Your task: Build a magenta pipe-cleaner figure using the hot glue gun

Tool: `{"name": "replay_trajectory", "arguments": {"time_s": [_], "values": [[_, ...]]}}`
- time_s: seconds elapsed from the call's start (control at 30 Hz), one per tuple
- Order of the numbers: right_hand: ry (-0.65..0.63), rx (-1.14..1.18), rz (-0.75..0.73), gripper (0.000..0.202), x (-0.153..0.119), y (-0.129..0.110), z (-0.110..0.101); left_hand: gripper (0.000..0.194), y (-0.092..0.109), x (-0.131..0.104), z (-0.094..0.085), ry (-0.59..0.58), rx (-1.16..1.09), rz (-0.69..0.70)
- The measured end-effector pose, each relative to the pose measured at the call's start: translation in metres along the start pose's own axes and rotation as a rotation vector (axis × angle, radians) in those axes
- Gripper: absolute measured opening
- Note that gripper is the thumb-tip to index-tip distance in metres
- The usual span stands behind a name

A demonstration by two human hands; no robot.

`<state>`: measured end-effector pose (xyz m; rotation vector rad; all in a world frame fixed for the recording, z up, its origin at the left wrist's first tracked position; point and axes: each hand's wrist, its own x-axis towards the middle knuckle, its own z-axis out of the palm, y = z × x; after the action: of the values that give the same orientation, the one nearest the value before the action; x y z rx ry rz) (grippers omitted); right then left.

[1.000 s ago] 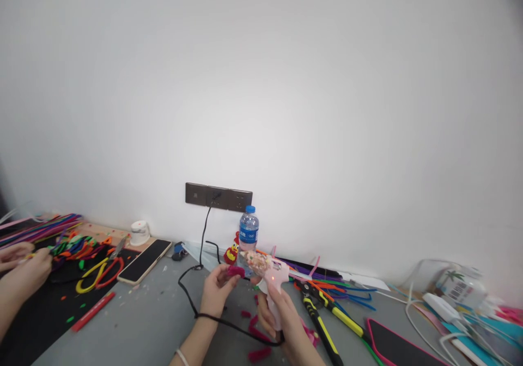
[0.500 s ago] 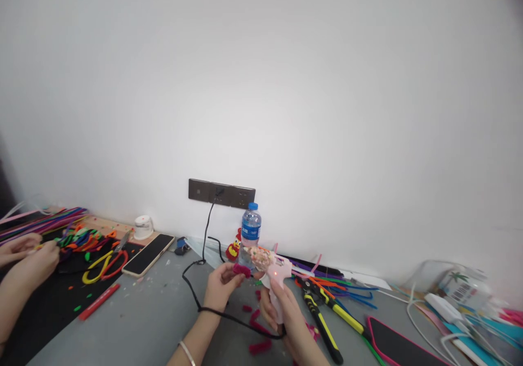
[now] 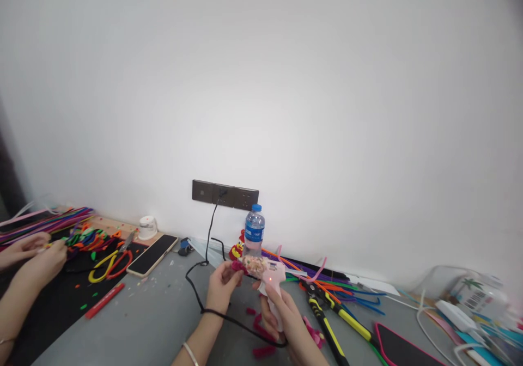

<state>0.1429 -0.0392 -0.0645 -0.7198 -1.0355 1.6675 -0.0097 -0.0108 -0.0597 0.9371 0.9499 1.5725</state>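
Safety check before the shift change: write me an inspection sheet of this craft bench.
Surface: grey table, small coloured scraps scattered.
Job's things: pink glue gun with red light on; magenta fuzzy piece at its nozzle.
Clutter: water bottle, yellow-handled pliers, scissors, two phones, pipe cleaners.
Hands: left hand pinches the piece; right hand grips the gun.
Cables: black cord runs from wall socket across the left wrist.
Surroundings: white wall; another person's hands at far left.

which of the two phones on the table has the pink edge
The phone at the right, beside the yellow-handled pliers: its dark screen has a pink rim. The other phone, at the left by the scissors, has a pale rim.
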Motion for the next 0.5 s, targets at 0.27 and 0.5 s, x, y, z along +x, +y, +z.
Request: {"name": "replay_trajectory", "arguments": {"time_s": [0.27, 0.5], "values": [[0.05, -0.055, 0.038, 0.065, 0.002, 0.0064, -0.0025, 0.041, -0.0011, 0.0021, -0.0012, 0.019, -0.006, 0.047], [0.044, -0.073, 0.041, 0.064, -0.0004, 0.0037, -0.0008, 0.04, -0.0007, 0.0019, -0.0017, 0.013, 0.0, 0.042]]}}
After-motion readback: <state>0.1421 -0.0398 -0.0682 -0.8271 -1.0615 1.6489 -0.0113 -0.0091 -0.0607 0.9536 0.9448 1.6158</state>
